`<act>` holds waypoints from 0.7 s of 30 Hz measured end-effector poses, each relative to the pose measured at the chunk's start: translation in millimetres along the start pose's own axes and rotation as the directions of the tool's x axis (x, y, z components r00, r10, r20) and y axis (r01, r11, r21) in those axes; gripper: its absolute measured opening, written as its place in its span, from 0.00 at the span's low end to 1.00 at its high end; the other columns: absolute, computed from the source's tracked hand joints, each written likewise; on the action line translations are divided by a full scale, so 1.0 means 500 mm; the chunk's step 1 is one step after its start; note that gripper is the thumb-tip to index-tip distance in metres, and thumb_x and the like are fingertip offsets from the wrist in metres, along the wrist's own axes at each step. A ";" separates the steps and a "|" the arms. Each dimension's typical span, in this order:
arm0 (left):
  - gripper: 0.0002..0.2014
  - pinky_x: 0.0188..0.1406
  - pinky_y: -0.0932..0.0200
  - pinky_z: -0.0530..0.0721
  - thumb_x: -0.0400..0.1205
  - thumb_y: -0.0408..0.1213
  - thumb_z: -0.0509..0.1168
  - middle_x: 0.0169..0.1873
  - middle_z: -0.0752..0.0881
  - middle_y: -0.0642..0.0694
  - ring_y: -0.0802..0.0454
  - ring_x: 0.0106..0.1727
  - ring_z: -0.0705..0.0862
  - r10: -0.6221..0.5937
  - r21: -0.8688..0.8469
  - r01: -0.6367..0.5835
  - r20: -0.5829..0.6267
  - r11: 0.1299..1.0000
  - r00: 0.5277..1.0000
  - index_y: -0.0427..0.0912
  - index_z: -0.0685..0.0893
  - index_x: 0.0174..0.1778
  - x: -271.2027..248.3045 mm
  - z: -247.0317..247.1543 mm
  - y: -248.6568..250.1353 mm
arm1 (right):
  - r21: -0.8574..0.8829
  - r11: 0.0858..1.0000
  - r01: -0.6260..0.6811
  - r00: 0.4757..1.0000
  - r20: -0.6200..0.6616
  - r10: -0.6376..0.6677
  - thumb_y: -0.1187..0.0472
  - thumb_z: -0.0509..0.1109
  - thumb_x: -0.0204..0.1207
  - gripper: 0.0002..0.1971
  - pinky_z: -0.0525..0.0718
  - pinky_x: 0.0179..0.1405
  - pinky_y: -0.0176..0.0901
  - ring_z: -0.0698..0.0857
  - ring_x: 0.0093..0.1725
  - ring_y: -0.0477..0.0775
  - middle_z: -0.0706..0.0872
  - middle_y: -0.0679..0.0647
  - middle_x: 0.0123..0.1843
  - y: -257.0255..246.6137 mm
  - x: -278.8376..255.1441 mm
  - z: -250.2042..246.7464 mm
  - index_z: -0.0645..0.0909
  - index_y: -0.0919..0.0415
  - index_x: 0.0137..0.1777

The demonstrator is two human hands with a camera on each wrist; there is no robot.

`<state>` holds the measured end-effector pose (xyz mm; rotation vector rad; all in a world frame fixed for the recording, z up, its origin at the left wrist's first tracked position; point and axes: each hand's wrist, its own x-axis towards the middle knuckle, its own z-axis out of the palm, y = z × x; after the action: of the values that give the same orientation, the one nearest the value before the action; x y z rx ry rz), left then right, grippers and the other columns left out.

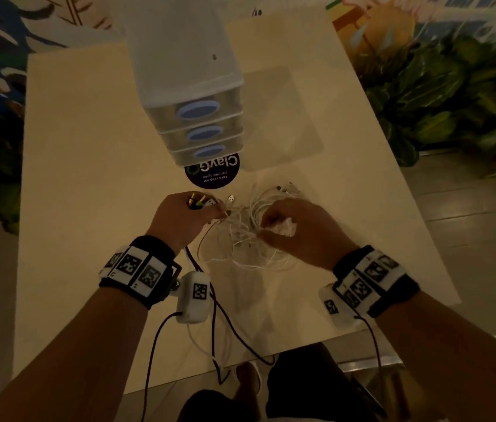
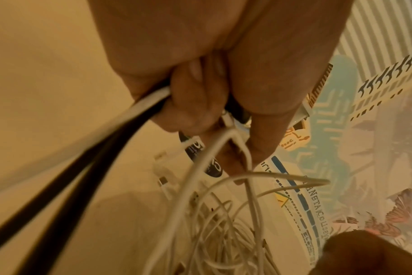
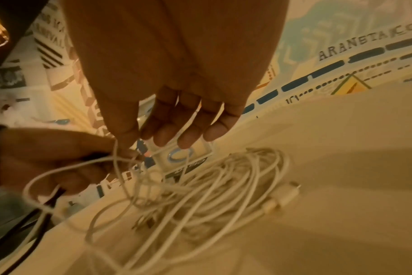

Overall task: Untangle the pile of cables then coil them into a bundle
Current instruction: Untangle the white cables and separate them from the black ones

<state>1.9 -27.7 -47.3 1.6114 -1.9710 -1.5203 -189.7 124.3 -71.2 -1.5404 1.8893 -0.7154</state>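
Observation:
A tangled pile of thin white cables [image 1: 249, 236] [image 3: 212, 195] [image 2: 223, 232] lies on the cream table [image 1: 88, 178] between my hands. My left hand [image 1: 216, 211] [image 2: 231, 148] grips a black cable [image 1: 193, 261] [image 2: 71, 176] and a white one in its curled fingers, and gold-tipped plugs [image 1: 195, 202] stick out above its knuckles. Its thumb and forefinger pinch a white loop from the pile. My right hand [image 1: 266, 229] [image 3: 134, 137] hovers over the pile's right side and pinches a thin white strand between thumb and forefinger. The black cable trails over the table's near edge.
A clear three-drawer unit [image 1: 198, 117] stands behind the pile, partly on a round dark sticker [image 1: 210, 175]. A transparent mat [image 1: 286, 117] lies to its right. White connectors [image 1: 286, 187] [image 3: 292, 195] sit at the pile's far side. Green plants [image 1: 453, 102] stand beyond the table's right edge.

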 end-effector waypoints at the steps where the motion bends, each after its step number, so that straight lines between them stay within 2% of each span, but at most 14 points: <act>1: 0.07 0.23 0.64 0.68 0.78 0.42 0.77 0.19 0.82 0.57 0.65 0.14 0.71 0.004 -0.009 -0.004 0.006 1.000 1.000 0.41 0.93 0.42 0.000 -0.001 0.003 | -0.020 1.000 0.009 1.000 0.012 -0.009 0.44 0.78 0.76 0.09 0.79 0.52 0.35 0.83 0.49 0.40 0.86 0.37 0.48 -0.001 0.002 0.015 0.85 0.43 0.51; 3: 0.05 0.19 0.68 0.67 0.76 0.41 0.78 0.19 0.81 0.55 0.62 0.14 0.69 -0.004 -0.036 0.005 0.031 0.999 1.000 0.44 0.93 0.41 -0.001 -0.001 0.007 | 0.008 1.000 0.003 1.000 -0.003 -0.003 0.45 0.78 0.75 0.10 0.80 0.54 0.38 0.84 0.51 0.41 0.87 0.38 0.49 -0.003 0.008 0.037 0.86 0.46 0.52; 7: 0.04 0.17 0.62 0.64 0.75 0.42 0.79 0.18 0.76 0.48 0.54 0.18 0.64 -0.020 -0.061 0.025 0.080 0.998 0.997 0.47 0.94 0.41 0.001 -0.003 0.007 | 0.045 0.998 -0.047 0.999 -0.026 0.048 0.48 0.77 0.76 0.06 0.83 0.54 0.41 0.85 0.50 0.40 0.90 0.40 0.48 -0.007 0.015 0.048 0.88 0.46 0.50; 11: 0.08 0.20 0.60 0.64 0.76 0.43 0.79 0.16 0.71 0.51 0.54 0.18 0.64 -0.028 -0.048 0.033 0.107 0.998 0.994 0.42 0.93 0.43 0.001 -0.003 0.006 | 0.033 0.999 -0.028 0.998 -0.049 0.030 0.47 0.76 0.75 0.08 0.78 0.49 0.32 0.83 0.48 0.39 0.89 0.40 0.47 0.000 0.009 0.047 0.88 0.46 0.50; 14: 0.08 0.24 0.55 0.62 0.76 0.45 0.79 0.17 0.68 0.50 0.51 0.21 0.62 -0.026 -0.047 0.034 0.160 0.998 0.987 0.44 0.93 0.39 -0.004 -0.005 0.009 | 0.045 0.998 0.047 0.997 -0.061 -0.044 0.47 0.72 0.76 0.07 0.73 0.46 0.25 0.81 0.45 0.39 0.86 0.40 0.45 0.000 0.001 0.052 0.84 0.48 0.48; 16: 0.07 0.24 0.55 0.63 0.76 0.46 0.79 0.18 0.68 0.50 0.50 0.23 0.62 -0.011 -0.028 0.017 0.198 0.999 0.980 0.47 0.93 0.38 -0.009 -0.009 0.012 | 0.071 0.997 0.041 0.998 -0.056 -0.037 0.44 0.67 0.77 0.10 0.76 0.44 0.31 0.81 0.43 0.42 0.85 0.42 0.44 -0.002 -0.004 0.056 0.81 0.50 0.49; 18: 0.07 0.24 0.55 0.63 0.76 0.47 0.78 0.19 0.71 0.47 0.49 0.23 0.62 0.019 -0.032 -0.012 0.230 0.999 0.973 0.48 0.93 0.38 -0.013 -0.013 0.015 | 0.072 0.997 0.034 0.997 -0.076 -0.028 0.44 0.65 0.78 0.12 0.81 0.43 0.42 0.81 0.42 0.46 0.83 0.44 0.42 -0.003 -0.005 0.060 0.80 0.51 0.49; 21: 0.08 0.25 0.54 0.62 0.76 0.49 0.78 0.26 0.74 0.34 0.46 0.24 0.61 0.065 -0.045 -0.056 0.251 0.997 0.966 0.48 0.93 0.40 -0.021 -0.013 0.018 | 0.001 0.999 0.042 0.988 -0.147 -0.042 0.42 0.68 0.79 0.11 0.80 0.46 0.48 0.78 0.42 0.48 0.79 0.41 0.39 -0.010 -0.005 0.069 0.82 0.47 0.48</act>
<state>5.0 -23.9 -32.6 1.3876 -2.0812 -1.8036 -160.9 124.6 -90.7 -1.5670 1.9651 -0.8719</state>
